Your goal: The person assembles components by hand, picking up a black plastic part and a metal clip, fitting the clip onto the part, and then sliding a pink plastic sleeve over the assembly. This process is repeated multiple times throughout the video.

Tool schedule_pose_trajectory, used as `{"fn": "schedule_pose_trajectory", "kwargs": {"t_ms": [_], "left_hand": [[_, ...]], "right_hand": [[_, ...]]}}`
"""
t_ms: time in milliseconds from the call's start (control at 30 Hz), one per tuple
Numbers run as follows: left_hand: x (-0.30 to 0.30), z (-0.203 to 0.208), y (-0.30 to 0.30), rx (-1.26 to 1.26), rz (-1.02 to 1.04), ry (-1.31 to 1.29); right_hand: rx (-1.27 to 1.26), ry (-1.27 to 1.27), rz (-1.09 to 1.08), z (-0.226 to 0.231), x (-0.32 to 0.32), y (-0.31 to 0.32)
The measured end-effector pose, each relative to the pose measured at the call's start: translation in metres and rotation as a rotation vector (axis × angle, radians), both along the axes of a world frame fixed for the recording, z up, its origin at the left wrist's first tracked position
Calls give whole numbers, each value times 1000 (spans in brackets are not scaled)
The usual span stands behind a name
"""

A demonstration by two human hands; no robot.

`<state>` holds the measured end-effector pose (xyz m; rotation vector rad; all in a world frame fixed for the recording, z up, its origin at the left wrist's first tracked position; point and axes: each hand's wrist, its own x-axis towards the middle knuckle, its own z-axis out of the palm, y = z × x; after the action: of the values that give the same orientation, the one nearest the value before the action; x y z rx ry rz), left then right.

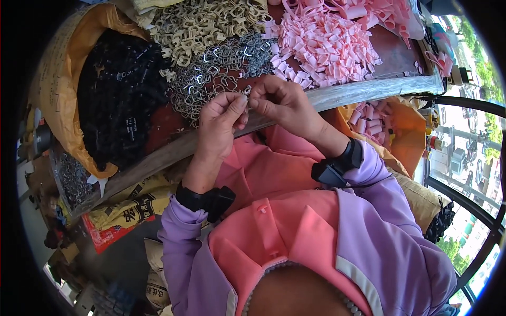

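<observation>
Both hands meet just above the near edge of the counter [369,89], fingers pressed together on 1 small silver metal clip [246,92]: the left hand [221,124] pinches it from one side with thumb and forefinger, and the right hand [282,102] pinches the other side, the fingertips of the 2 hands almost touching. The clip is too small to tell whether anything is already fitted to it. Just beyond the fingers lies a heap of silver clips [221,71], touching the fingertips' far side; further off behind that is a heap of beige clips [203,23], and to the right of the fingers a spread of pink plastic pieces [327,45]. To the left of the fingers stands a yellow sack of black parts [118,89]. Judged from the size of the heaps, much of the stock looks unhandled, and no separate pile of finished pieces can be made out near the fingers, so the work seems far from its end.
</observation>
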<state>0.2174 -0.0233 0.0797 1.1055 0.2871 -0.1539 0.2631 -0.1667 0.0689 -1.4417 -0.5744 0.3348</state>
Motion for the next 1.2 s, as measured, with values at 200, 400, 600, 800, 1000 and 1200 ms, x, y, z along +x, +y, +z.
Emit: {"fn": "schedule_pose_trajectory", "kwargs": {"t_ms": [200,400,600,800,1000,1200], "left_hand": [[5,-2,5,2,16,-7],[13,-6,5,47,29,-27],[13,-3,4,72,29,28],[5,-2,6,54,-16,8],[7,1,48,674,124,-140],[16,4,132,1989,23,-516]], "right_hand": [[322,827,176,0,8,-6],[45,516,47,5,9,0],[-145,-52,-45,2,9,6],[-335,-406,-86,21,3,2],[-363,-368,-72,20,1,-9],[-420,-314,-133,11,11,-18]]}}
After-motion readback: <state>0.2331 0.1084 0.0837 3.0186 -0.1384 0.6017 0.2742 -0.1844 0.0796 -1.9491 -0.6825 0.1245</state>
